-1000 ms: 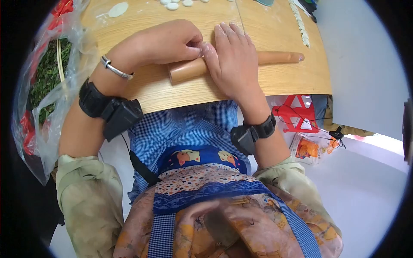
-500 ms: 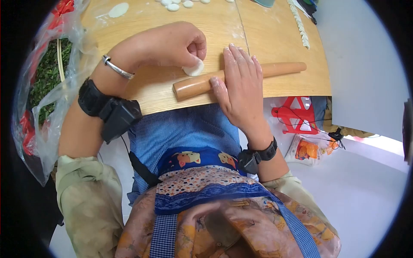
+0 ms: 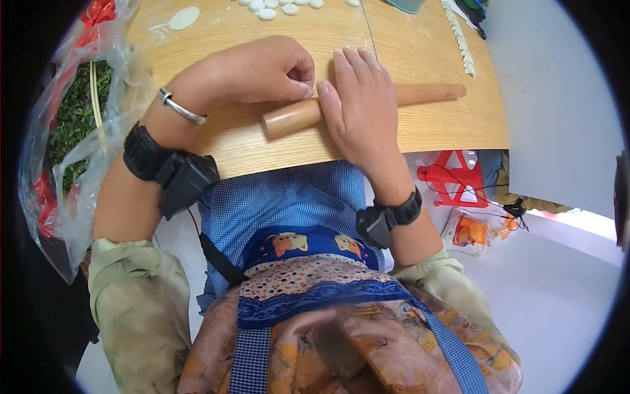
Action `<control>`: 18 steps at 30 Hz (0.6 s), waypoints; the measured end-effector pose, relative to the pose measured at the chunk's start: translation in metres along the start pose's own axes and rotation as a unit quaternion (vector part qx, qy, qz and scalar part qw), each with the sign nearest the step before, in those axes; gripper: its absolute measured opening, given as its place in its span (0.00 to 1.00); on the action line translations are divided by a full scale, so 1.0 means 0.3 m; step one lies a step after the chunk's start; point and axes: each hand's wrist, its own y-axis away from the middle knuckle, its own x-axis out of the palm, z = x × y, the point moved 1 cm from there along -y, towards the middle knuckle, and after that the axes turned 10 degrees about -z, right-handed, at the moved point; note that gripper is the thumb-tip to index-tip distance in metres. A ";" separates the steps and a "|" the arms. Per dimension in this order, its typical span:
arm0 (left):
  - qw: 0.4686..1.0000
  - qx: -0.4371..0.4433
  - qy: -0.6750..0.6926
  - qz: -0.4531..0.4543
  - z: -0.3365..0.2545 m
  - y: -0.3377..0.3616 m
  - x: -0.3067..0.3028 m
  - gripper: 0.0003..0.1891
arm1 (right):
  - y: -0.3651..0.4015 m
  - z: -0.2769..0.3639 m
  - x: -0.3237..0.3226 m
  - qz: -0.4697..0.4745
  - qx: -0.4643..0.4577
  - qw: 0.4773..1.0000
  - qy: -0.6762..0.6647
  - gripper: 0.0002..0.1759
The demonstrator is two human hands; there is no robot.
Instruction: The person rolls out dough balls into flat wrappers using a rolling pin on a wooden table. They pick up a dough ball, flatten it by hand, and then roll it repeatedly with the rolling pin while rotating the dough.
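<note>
A wooden rolling pin (image 3: pixel 289 120) lies slantwise near the table's front edge. My right hand (image 3: pixel 364 108) rests flat across it, fingers stretched forward over the far side and thumb apart. Just beyond the pin's left end, my left hand (image 3: pixel 282 71) is closed in a pinch, thumb tip close against the wood. The small round dough wrapper seen there earlier is now hidden, with the pin and my left thumb over its place.
Several small dough discs (image 3: pixel 267 14) lie at the back of the wooden table (image 3: pixel 216 154), beside a larger rolled wrapper (image 3: pixel 184 18). A notched dough strip (image 3: pixel 459 39) runs along the right. Chopped greens (image 3: pixel 72 125) fill a plastic bag at left. A red stool (image 3: pixel 453 180) stands below.
The rolling pin has rolled away from my body under my right hand, up to my left thumb. The dough wrapper has gone out of sight. My left hand has hardly moved.
</note>
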 end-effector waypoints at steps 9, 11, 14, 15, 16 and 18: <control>0.999 -0.031 0.030 0.002 -0.016 0.001 0.002 0.04 | 0.139 0.032 -0.136 0.073 0.023 0.997 0.002 0.36; 0.994 -0.078 0.072 0.020 -0.019 0.001 0.000 0.04 | 0.133 0.032 -0.129 0.071 0.021 0.997 -0.002 0.36; 0.996 -0.056 0.063 0.019 -0.020 0.004 0.003 0.05 | 0.094 0.021 -0.081 0.047 0.015 0.999 -0.004 0.34; 0.995 -0.074 0.070 0.008 -0.024 0.005 0.006 0.07 | 0.076 0.015 -0.065 0.032 0.005 0.999 -0.006 0.32; 0.993 -0.091 0.078 -0.002 -0.027 0.006 0.005 0.10 | 0.058 0.008 -0.048 0.017 -0.006 1.000 -0.008 0.30; 0.996 -0.075 0.046 0.010 -0.029 -0.003 -0.010 0.12 | 0.020 -0.007 -0.011 0.004 -0.013 1.000 -0.013 0.29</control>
